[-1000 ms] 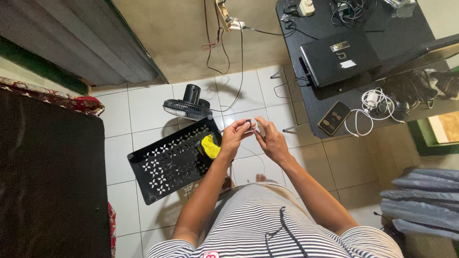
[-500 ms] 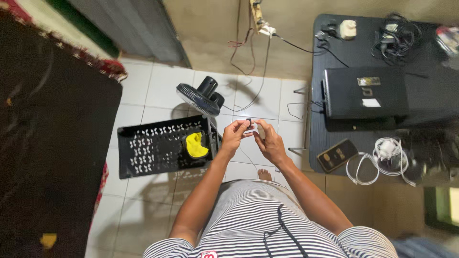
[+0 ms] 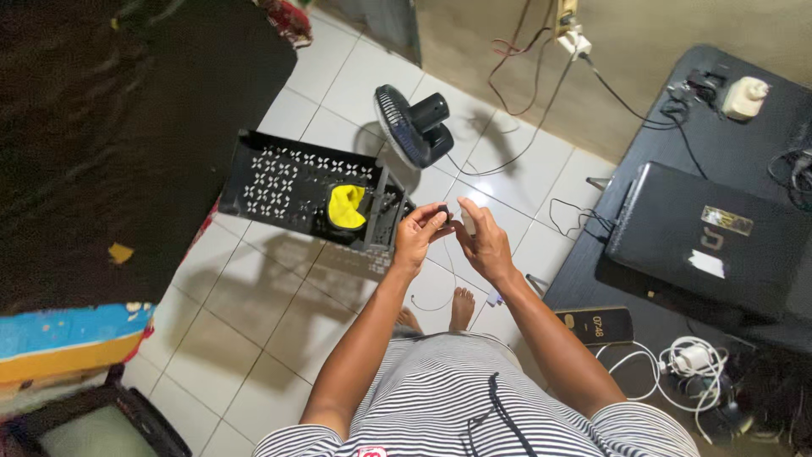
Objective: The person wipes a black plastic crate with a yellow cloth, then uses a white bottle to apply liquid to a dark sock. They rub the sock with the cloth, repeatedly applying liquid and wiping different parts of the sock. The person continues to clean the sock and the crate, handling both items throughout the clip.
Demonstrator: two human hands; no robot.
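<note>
My left hand (image 3: 419, 235) and my right hand (image 3: 484, 241) are raised together in front of my chest. Between their fingertips they pinch a small dark object (image 3: 443, 210), and a thin pale wire (image 3: 450, 279) hangs down from it toward the floor. Both hands grip it; its exact kind is too small to tell. Just left of my left hand stands a black perforated basket (image 3: 288, 182) with a yellow cloth (image 3: 345, 206) inside.
A small black fan (image 3: 413, 125) sits on the white tiled floor behind the basket. At right, a black table (image 3: 744, 144) carries a closed laptop (image 3: 715, 237), a phone (image 3: 594, 326) and white cables (image 3: 689, 360). A dark mattress (image 3: 110, 127) lies at left.
The view has swung and tilted left, so the basket, fan and table have shifted in frame. My hands stay together on the small object, almost unmoved relative to my body.
</note>
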